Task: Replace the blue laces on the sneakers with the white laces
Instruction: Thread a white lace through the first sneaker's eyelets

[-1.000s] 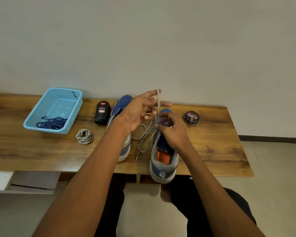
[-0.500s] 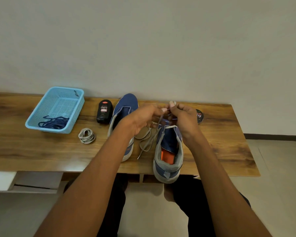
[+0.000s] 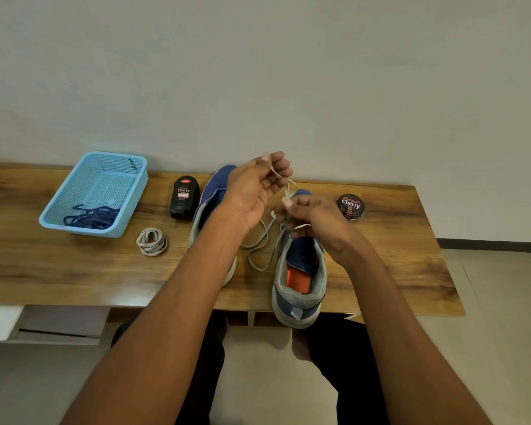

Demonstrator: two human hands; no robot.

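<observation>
Two blue and grey sneakers lie on the wooden table [image 3: 396, 265]. The right sneaker [image 3: 299, 283] has its heel over the front edge; the left sneaker [image 3: 212, 197] lies partly behind my left forearm. A white lace [image 3: 259, 246] runs from the right sneaker's eyelets and loops on the table between the shoes. My left hand [image 3: 255, 191] is raised above the shoes and pinches a strand of this lace. My right hand [image 3: 311, 219] pinches the lace at the sneaker's front eyelets. A second white lace [image 3: 151, 241] lies coiled left of the shoes.
A light blue basket [image 3: 105, 185] at the back left holds the blue laces [image 3: 92, 216]. A black polish bottle [image 3: 184, 196] lies beside the left sneaker. A round polish tin [image 3: 350, 207] sits right of my right hand. The wall is close behind.
My left hand has lifted up and away from the eyelets, drawing the lace strand taut. My right hand has dropped slightly toward the sneaker's tongue.
</observation>
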